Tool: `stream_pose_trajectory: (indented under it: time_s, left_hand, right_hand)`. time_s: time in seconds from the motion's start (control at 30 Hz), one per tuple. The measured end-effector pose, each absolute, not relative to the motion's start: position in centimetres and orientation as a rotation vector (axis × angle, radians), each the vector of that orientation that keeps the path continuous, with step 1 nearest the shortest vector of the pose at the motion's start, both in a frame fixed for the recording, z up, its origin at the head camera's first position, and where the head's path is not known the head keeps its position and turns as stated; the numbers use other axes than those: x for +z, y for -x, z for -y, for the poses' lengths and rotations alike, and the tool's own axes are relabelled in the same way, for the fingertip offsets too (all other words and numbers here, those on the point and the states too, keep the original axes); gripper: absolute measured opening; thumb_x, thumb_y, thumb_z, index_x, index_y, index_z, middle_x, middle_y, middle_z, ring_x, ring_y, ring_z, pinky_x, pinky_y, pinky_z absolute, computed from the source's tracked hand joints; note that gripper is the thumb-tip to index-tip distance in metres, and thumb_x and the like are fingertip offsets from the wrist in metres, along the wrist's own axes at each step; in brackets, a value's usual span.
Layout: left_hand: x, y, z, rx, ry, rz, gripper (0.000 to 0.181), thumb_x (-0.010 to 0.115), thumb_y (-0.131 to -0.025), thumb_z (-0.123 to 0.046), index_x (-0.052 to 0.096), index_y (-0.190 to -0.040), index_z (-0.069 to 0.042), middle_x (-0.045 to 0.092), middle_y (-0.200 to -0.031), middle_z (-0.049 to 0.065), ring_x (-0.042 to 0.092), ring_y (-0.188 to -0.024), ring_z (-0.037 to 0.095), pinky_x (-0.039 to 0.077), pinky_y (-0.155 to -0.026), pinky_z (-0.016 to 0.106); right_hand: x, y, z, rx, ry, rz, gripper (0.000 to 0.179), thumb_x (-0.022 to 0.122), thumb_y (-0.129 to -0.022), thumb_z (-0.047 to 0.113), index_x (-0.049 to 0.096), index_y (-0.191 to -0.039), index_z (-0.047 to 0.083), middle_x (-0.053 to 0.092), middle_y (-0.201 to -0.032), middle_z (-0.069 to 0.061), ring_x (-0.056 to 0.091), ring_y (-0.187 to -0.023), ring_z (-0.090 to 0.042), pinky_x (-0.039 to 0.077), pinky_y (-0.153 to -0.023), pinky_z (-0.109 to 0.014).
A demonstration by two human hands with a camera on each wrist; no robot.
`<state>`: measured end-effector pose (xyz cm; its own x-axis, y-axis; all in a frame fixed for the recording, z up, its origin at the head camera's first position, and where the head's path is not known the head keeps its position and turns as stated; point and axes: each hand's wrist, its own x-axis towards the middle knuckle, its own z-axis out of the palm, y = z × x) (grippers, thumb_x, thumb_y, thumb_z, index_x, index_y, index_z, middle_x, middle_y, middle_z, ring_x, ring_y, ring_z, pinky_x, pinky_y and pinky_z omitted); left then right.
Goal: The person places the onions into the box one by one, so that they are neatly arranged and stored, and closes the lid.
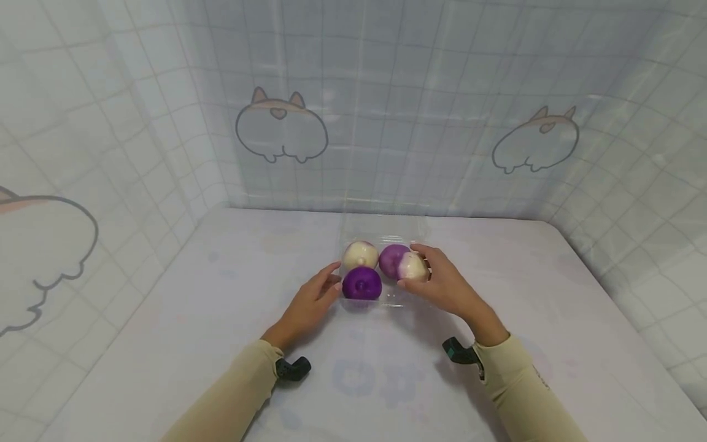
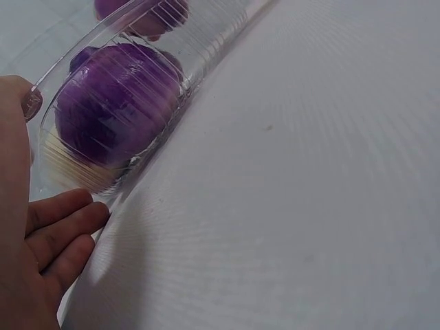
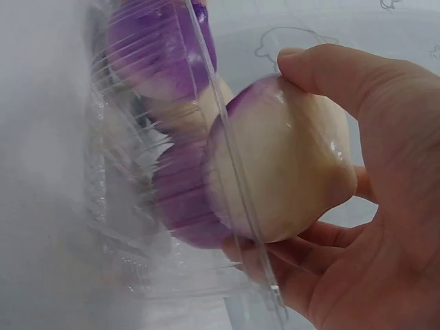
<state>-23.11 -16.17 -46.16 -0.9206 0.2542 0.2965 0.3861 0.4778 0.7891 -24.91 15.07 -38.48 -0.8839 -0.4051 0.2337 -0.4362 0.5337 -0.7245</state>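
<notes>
A clear plastic clamshell box point(image 1: 394, 299) lies open, holding several purple-and-white turnips. At its front left sits a deep purple turnip point(image 1: 361, 283), with a mostly white turnip point(image 1: 360, 253) behind it. A lighter purple turnip point(image 1: 391, 260) is at the back right. My right hand point(image 1: 446, 283) grips another turnip point(image 3: 282, 161), white with a purple end, over the right side of the box; thumb and fingers are around it. My left hand point(image 1: 309, 304) is at the left side of the box, its fingers point(image 2: 69, 227) extended along the wall and one fingertip at the rim.
The box's transparent lid point(image 1: 383, 226) is folded back toward the rear wall. A white patterned cloth point(image 1: 232, 344) covers the table. Tiled-print curtains with cartoon animals point(image 1: 282, 129) stand behind and at both sides. A dark strap device point(image 1: 293, 369) is on each wrist.
</notes>
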Motion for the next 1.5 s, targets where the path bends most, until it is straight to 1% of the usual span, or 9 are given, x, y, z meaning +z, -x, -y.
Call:
stream_pose_trajectory:
  time_s: [0.2, 0.37, 0.53, 0.7, 0.8, 0.9, 1.07, 1.33, 1.5]
  left_hand:
    - [-46.0, 23.1, 16.1, -1.432, 0.547, 2.583, 0.052, 0.052, -0.106, -0.030, 0.038, -0.154, -0.019, 0.062, -0.130, 0.009, 0.060, -0.119, 0.023, 0.045, -0.105, 0.042]
    - [-45.8, 23.2, 16.1, -1.432, 0.546, 2.594, 0.052, 0.052, -0.106, -0.030, 0.038, -0.155, -0.019, 0.062, -0.130, 0.009, 0.060, -0.118, 0.023, 0.045, -0.105, 0.043]
    - [-45.5, 23.4, 16.1, -1.419, 0.552, 2.594, 0.052, 0.052, -0.106, -0.030, 0.038, -0.154, -0.018, 0.063, -0.129, 0.010, 0.061, -0.117, 0.024, 0.045, -0.105, 0.044]
    - [-45.5, 23.6, 16.2, -1.411, 0.568, 2.584, 0.052, 0.052, -0.106, -0.031, 0.038, -0.155, -0.018, 0.063, -0.129, 0.011, 0.061, -0.117, 0.025, 0.045, -0.105, 0.045]
    - [-45.7, 23.5, 16.3, -1.413, 0.570, 2.588, 0.053, 0.052, -0.106, -0.030, 0.038, -0.155, -0.017, 0.063, -0.129, 0.011, 0.061, -0.117, 0.026, 0.045, -0.105, 0.045]
    - [-45.9, 23.5, 16.4, -1.420, 0.563, 2.597, 0.052, 0.053, -0.106, -0.030, 0.038, -0.155, -0.018, 0.063, -0.129, 0.011, 0.061, -0.117, 0.025, 0.045, -0.105, 0.045]
    - [-45.9, 23.4, 16.4, -1.417, 0.553, 2.606, 0.052, 0.051, -0.106, -0.033, 0.038, -0.154, -0.020, 0.063, -0.129, 0.009, 0.060, -0.118, 0.025, 0.044, -0.105, 0.045]
    - [-46.4, 23.2, 16.2, -1.408, 0.559, 2.597, 0.052, 0.052, -0.106, -0.034, 0.038, -0.154, -0.021, 0.063, -0.129, 0.008, 0.061, -0.117, 0.024, 0.045, -0.104, 0.046]
    - [-46.5, 23.0, 16.1, -1.398, 0.558, 2.594, 0.052, 0.052, -0.106, -0.033, 0.038, -0.155, -0.020, 0.063, -0.129, 0.009, 0.061, -0.118, 0.025, 0.045, -0.105, 0.046]
  right_hand:
    - [-38.7, 25.1, -14.8, 1.262, -0.789, 2.712, 0.077, 0.085, -0.081, 0.039, 0.049, -0.140, 0.005, 0.049, -0.132, -0.013, 0.052, -0.111, -0.027, 0.053, -0.083, -0.041]
    - [-38.8, 25.2, -14.6, 1.208, -0.804, 2.735, 0.077, 0.085, -0.081, 0.039, 0.050, -0.141, 0.006, 0.050, -0.131, -0.013, 0.051, -0.111, -0.026, 0.053, -0.084, -0.041]
    - [-38.6, 25.0, -14.2, 1.149, -0.765, 2.773, 0.079, 0.084, -0.081, 0.041, 0.049, -0.143, 0.007, 0.050, -0.126, -0.014, 0.055, -0.104, -0.026, 0.054, -0.082, -0.043]
    - [-38.8, 24.8, -13.8, 1.049, -0.716, 2.821, 0.080, 0.082, -0.080, 0.050, 0.050, -0.144, 0.014, 0.050, -0.121, -0.013, 0.058, -0.095, -0.024, 0.054, -0.079, -0.042]
    - [-39.0, 24.7, -13.6, 1.010, -0.715, 2.841, 0.082, 0.081, -0.080, 0.054, 0.050, -0.145, 0.015, 0.051, -0.119, -0.012, 0.058, -0.092, -0.022, 0.054, -0.077, -0.040]
    - [-39.2, 24.6, -13.5, 0.977, -0.742, 2.835, 0.078, 0.080, -0.081, 0.052, 0.053, -0.143, 0.012, 0.051, -0.118, -0.013, 0.057, -0.092, -0.022, 0.053, -0.077, -0.039]
    - [-39.2, 24.5, -13.6, 0.931, -0.813, 2.799, 0.069, 0.080, -0.085, 0.042, 0.056, -0.138, 0.005, 0.052, -0.117, -0.016, 0.055, -0.092, -0.022, 0.050, -0.079, -0.038]
    - [-39.8, 24.4, -13.8, 0.951, -0.846, 2.752, 0.057, 0.080, -0.086, 0.032, 0.060, -0.132, 0.003, 0.055, -0.114, -0.013, 0.055, -0.095, -0.022, 0.051, -0.081, -0.037]
    - [-40.1, 24.4, -13.8, 0.926, -0.835, 2.729, 0.048, 0.079, -0.087, 0.032, 0.064, -0.121, 0.002, 0.057, -0.106, -0.009, 0.053, -0.091, -0.020, 0.049, -0.076, -0.035]
